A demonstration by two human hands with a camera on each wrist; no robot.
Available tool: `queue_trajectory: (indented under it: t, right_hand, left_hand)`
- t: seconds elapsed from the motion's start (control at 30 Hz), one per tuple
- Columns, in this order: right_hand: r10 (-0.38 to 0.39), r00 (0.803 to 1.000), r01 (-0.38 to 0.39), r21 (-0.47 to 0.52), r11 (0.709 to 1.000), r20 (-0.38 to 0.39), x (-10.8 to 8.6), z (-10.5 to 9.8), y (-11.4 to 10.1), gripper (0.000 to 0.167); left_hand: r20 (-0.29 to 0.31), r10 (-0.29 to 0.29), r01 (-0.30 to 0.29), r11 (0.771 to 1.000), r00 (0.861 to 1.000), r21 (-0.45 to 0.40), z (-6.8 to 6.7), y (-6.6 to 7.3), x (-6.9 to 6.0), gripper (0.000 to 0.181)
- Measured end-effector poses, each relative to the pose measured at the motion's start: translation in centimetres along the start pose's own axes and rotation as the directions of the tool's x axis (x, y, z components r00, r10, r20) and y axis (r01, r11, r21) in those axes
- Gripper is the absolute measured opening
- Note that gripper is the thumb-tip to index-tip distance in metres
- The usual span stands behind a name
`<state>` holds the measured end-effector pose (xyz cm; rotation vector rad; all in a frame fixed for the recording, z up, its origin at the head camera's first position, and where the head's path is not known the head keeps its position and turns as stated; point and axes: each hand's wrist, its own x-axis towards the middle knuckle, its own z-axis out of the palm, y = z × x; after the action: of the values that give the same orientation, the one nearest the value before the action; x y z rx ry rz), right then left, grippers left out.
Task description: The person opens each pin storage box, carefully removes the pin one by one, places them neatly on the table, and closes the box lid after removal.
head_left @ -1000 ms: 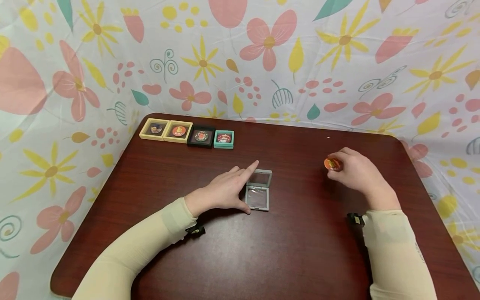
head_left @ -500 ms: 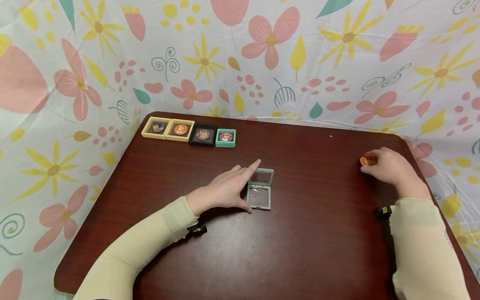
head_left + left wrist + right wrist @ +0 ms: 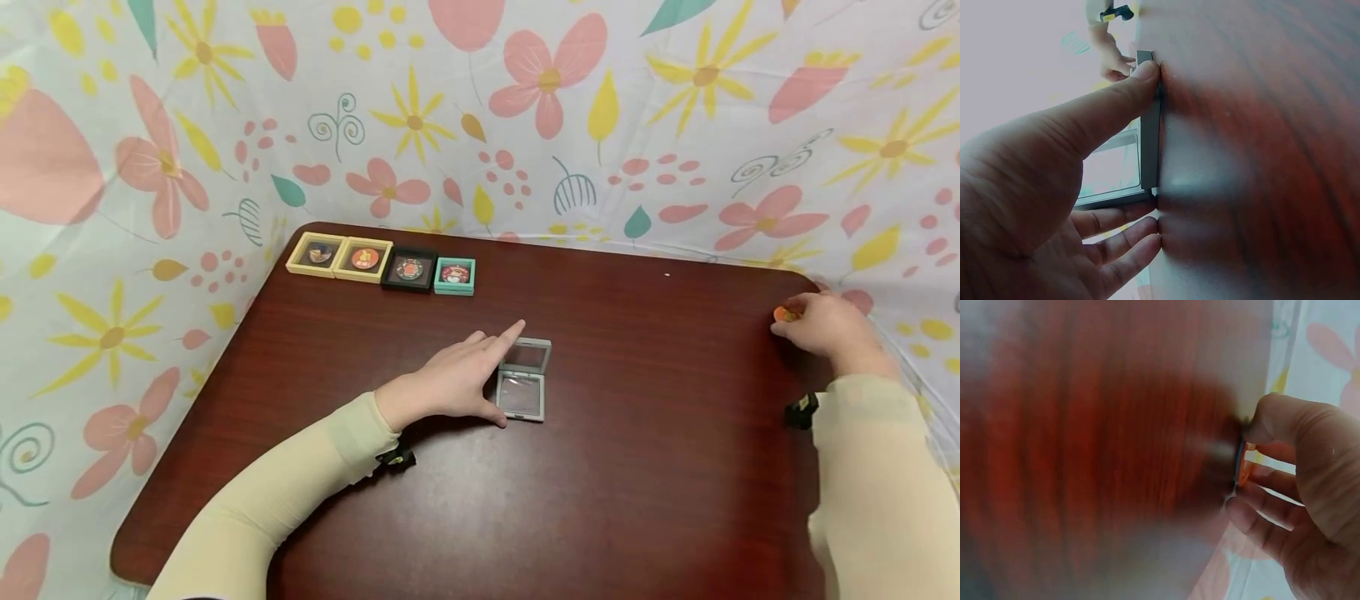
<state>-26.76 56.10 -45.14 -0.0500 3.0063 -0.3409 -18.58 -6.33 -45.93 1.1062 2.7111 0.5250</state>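
A small grey hinged display case (image 3: 520, 395) lies unfolded on the table, its clear-windowed lid (image 3: 527, 357) tilted up at the back. My left hand (image 3: 457, 375) spans the case's left side with index finger and thumb straight. In the left wrist view, the thumb (image 3: 1110, 103) touches the edge of the grey case (image 3: 1149, 125), while other fingers lie behind the lid. At the table's right edge my right hand (image 3: 828, 327) pinches an orange round badge (image 3: 784, 314). In the right wrist view, the badge (image 3: 1244, 467) is seen edge-on between thumb and fingers, partly hidden.
Along the back left edge stand two cream framed cases (image 3: 363, 259), a black one (image 3: 408, 269) and a turquoise one (image 3: 454, 276), each with a round piece inside. A flowered cloth (image 3: 450, 100) hangs behind the dark red table (image 3: 637, 467). A white speck (image 3: 667, 274) lies near the back.
My right hand has moved right across the table to its right edge, carrying the orange badge. My left hand and the grey case have stayed in place; the view has shifted slightly.
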Motion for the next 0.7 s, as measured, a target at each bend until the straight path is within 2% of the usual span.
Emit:
queue_trajectory:
  t: [0.23, 0.5, 0.7]
  right_hand:
    - [0.048, 0.998, -0.047, 0.028, 0.999, -0.04, 0.9, -0.6, 1.3, 0.061]
    - [0.172, 0.985, -0.171, 0.053, 0.984, -0.011, 1.3, -1.0, 2.3, 0.061]
    - [0.198, 0.98, -0.198, 0.042, 0.979, -0.005, 1.8, -1.0, 3.0, 0.057]
  left_hand:
    - [-0.012, -0.004, 0.004, 1.0, 1.0, 0.005, -0.2, -0.1, -0.1, 0.152]
    - [-0.002, -0.008, 0.008, 1.0, 1.0, -0.002, -0.2, 0.1, 0.0, 0.153]
    - [-0.001, -0.014, 0.014, 1.0, 1.0, -0.001, 0.0, 0.1, 0.1, 0.152]
